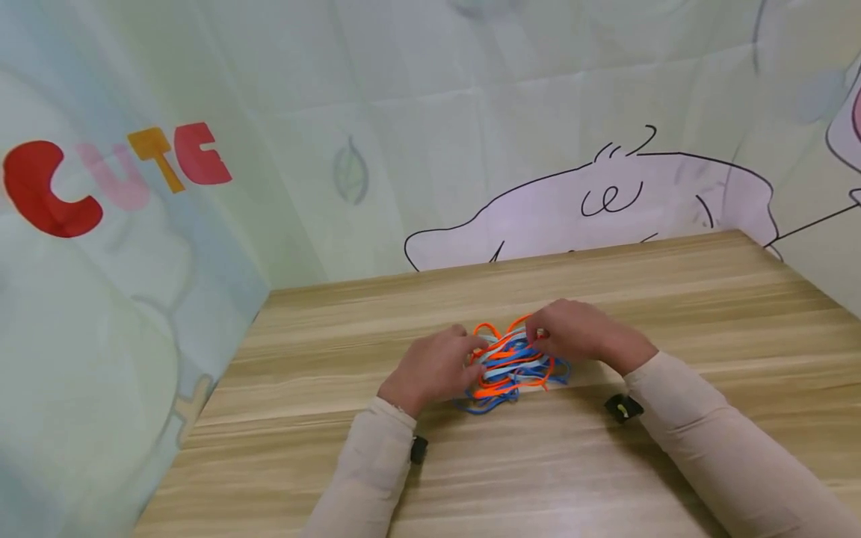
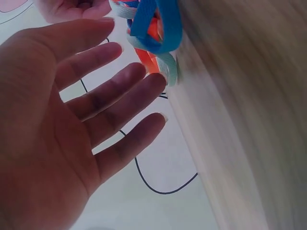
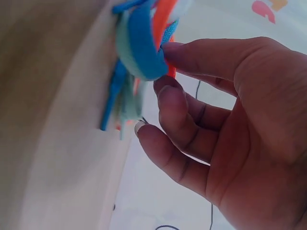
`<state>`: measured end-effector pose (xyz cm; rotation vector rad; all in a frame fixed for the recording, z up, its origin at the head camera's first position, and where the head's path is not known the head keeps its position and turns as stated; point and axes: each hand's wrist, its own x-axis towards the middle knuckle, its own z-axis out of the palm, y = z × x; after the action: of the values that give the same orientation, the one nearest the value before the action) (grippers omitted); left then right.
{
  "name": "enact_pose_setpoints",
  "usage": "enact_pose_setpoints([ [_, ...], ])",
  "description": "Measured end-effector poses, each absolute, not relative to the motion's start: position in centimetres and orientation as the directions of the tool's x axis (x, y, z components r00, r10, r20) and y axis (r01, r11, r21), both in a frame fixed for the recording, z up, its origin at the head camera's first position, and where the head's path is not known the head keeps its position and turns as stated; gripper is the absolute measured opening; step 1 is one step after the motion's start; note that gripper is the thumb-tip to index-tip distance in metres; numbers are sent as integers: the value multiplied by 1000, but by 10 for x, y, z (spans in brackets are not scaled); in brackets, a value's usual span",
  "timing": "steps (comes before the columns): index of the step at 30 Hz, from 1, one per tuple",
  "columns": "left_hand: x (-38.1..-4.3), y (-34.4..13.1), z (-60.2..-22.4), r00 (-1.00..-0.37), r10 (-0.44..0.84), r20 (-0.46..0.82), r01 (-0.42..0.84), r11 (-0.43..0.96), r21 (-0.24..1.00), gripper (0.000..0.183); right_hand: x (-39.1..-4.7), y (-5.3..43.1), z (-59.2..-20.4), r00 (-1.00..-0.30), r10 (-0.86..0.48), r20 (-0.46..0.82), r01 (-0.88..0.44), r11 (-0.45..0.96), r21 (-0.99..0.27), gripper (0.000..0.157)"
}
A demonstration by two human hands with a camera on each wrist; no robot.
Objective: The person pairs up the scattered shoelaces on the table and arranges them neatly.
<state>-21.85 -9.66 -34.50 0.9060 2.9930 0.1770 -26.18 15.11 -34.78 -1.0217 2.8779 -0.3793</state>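
A tangled heap of flat shoelaces (image 1: 514,362) in orange, blue and pale mint lies on the wooden table. At its left side is my left hand (image 1: 440,366). The left wrist view shows that hand's fingers (image 2: 124,93) spread and nearly straight, with the fingertips right at the looped laces (image 2: 158,28). My right hand (image 1: 572,329) reaches the heap from the upper right. Its thumb and forefinger pinch laces at the heap's edge, beside a blue loop (image 3: 144,48) in the right wrist view. The other fingers of that hand are bent and loose.
The wood-grain table (image 1: 323,359) extends around the heap on all sides. A printed cloth backdrop (image 1: 377,187) with line drawings and coloured letters stands behind its far and left edges. Dark wrist-worn devices (image 1: 623,408) sit beneath both sleeves.
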Motion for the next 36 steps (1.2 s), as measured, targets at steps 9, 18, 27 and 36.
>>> enact_pose_setpoints([
  [9,-222,-90,-343,-794,582,176,602,794,88,29,-257,159,-327,-733,-664,144,-675,687,-270,5],
  [18,-220,-89,-342,-799,569,195,600,771,211,34,-248,152,-312,-739,-648,187,-654,623,-429,3],
  [27,-221,-89,-342,-788,598,149,605,703,374,19,-234,148,-301,-747,-615,253,-644,576,-503,3],
  [36,-221,-91,-342,-797,590,129,556,632,541,13,-230,151,-294,-749,-535,391,-660,555,-506,4],
])
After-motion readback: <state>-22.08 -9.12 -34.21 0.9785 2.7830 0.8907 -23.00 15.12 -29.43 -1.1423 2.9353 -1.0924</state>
